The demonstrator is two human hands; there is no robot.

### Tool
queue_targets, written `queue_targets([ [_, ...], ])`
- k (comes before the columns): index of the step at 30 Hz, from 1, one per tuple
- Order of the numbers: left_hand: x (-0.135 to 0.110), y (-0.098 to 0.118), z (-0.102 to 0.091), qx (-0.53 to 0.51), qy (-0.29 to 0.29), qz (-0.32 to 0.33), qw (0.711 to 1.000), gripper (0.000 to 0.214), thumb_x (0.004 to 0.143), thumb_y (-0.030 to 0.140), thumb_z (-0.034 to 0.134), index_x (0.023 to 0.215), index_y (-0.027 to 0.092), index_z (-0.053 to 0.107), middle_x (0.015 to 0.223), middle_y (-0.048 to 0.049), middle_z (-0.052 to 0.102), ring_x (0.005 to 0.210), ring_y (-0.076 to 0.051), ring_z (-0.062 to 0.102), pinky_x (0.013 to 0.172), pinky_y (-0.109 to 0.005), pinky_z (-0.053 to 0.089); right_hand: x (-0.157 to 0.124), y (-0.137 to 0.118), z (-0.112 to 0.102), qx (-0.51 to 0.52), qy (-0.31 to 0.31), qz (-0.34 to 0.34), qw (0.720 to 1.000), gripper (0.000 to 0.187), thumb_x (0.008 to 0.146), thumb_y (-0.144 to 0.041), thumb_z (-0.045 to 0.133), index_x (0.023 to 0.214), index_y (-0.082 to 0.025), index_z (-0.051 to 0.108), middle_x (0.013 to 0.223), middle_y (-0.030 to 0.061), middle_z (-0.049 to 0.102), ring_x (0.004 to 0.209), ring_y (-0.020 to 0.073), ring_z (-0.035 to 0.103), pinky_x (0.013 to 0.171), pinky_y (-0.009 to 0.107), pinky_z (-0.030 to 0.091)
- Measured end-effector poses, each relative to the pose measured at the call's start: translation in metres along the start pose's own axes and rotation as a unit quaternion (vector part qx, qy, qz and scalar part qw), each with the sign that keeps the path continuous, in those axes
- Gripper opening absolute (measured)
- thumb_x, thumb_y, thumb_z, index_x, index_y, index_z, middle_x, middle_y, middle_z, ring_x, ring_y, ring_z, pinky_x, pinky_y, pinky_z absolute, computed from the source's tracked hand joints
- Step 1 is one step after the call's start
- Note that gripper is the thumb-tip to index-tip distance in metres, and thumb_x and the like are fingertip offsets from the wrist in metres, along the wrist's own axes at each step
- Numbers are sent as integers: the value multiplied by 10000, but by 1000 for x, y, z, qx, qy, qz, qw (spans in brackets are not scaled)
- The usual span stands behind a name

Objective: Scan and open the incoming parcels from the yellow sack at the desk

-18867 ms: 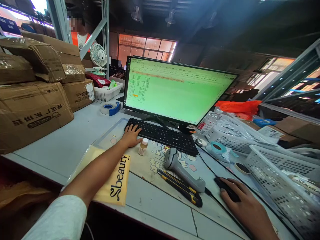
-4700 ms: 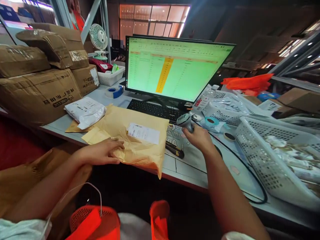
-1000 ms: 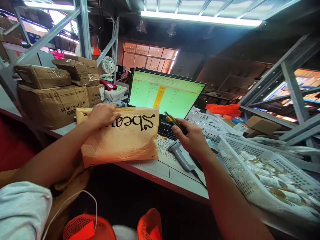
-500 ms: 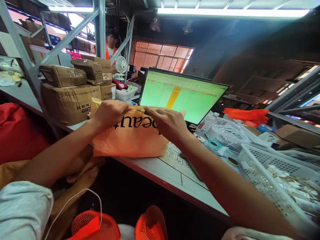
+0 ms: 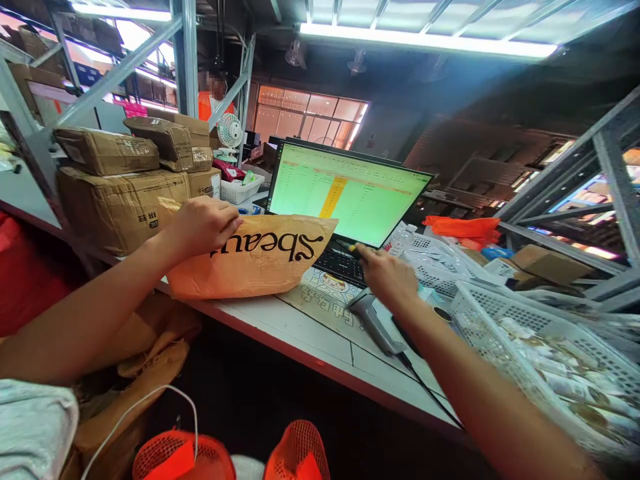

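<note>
My left hand [image 5: 203, 225] grips the top left edge of a tan padded mailer [image 5: 260, 267] printed with black lettering. The mailer stands on its long edge on the table, in front of the monitor [image 5: 350, 193]. My right hand [image 5: 385, 277] is closed on a yellow and black utility knife [image 5: 353, 249], to the right of the mailer and over the keyboard [image 5: 345, 265]. A grey barcode scanner [image 5: 373, 320] lies on the desk mat just below that hand.
Taped cardboard boxes [image 5: 115, 193] are stacked at the left. White plastic baskets [image 5: 540, 353] with packaged goods fill the right side. A small fan [image 5: 230, 130] and a person in an orange vest [image 5: 213, 97] are behind the boxes. Metal shelving frames both sides.
My right hand has left the mailer's top edge and moved right, down over the keyboard, with the knife. My left hand still holds the mailer upright.
</note>
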State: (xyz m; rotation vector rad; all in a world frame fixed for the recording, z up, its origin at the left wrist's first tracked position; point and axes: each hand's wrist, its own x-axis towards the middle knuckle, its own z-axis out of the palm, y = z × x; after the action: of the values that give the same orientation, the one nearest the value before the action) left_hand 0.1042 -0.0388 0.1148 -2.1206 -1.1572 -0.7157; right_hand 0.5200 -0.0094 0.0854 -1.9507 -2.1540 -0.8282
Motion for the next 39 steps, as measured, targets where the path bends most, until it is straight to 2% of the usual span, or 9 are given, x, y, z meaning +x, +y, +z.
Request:
queue_targets([
  [5,20,21,-4,-46,-90,-57,993,339,996,444,542,1134,186,714,1033,-107,752,891,-264,707,773,-342,488,-72,-52,72,37,-134,-12,990,493,1076,-365,385,1549,-280,497,1164,170,670,1030,293,666,828,364,482],
  [9,39,34,-5,-72,-122,-43,989,253,989,380,558,1036,208,738,999,-82,753,893,-260,703,771,-329,471,-97,-69,101,67,-169,-18,983,487,1059,-321,439,1529,-229,526,1270,186,646,1187,336,603,958,422,484],
  [13,45,34,-6,-134,-155,-42,978,241,958,341,590,911,185,768,811,-71,721,781,-228,666,690,-306,423,-83,-70,55,205,-7,-33,978,394,1031,-291,489,1376,-187,646,1272,172,644,1177,325,607,994,447,495],
  [16,43,39,-6,-200,-160,-16,966,278,963,338,576,889,162,778,753,-62,700,709,-186,619,666,-293,399,-63,-90,-3,355,166,-116,913,381,1056,-315,445,1382,-215,615,1214,126,657,1082,252,646,933,373,525],
  [19,36,46,-6,-263,-160,5,951,316,977,340,541,872,152,772,717,-46,675,661,-151,574,650,-277,386,-44,-127,-36,410,185,-185,873,366,1046,-336,495,1384,-220,577,1100,95,682,937,218,664,825,324,516],
  [25,13,49,-4,-385,-172,-47,906,383,970,410,512,772,129,682,648,3,564,615,-115,481,587,-239,338,-29,-173,-32,506,73,-144,847,326,992,-520,587,917,-203,575,739,8,619,641,159,530,611,270,343],
  [33,-3,66,25,-534,-162,-138,818,345,879,461,584,766,142,649,713,-13,603,695,-142,525,643,-252,403,-17,-185,-25,700,-11,-130,702,654,840,-822,558,618,-226,407,597,-50,351,571,104,316,528,272,248],
  [36,-6,61,40,-521,-143,-195,819,312,875,425,593,790,134,666,716,-6,604,700,-141,519,664,-258,404,-21,-189,-21,696,39,-116,707,620,894,-730,560,587,-229,359,575,-56,302,557,99,276,530,281,225],
  [39,-7,27,39,-405,-40,-342,847,202,878,296,596,765,130,619,678,18,549,683,-121,453,635,-241,345,-38,-185,-14,655,103,-91,743,576,962,-595,521,571,-227,312,548,-60,260,534,95,257,543,291,211],
])
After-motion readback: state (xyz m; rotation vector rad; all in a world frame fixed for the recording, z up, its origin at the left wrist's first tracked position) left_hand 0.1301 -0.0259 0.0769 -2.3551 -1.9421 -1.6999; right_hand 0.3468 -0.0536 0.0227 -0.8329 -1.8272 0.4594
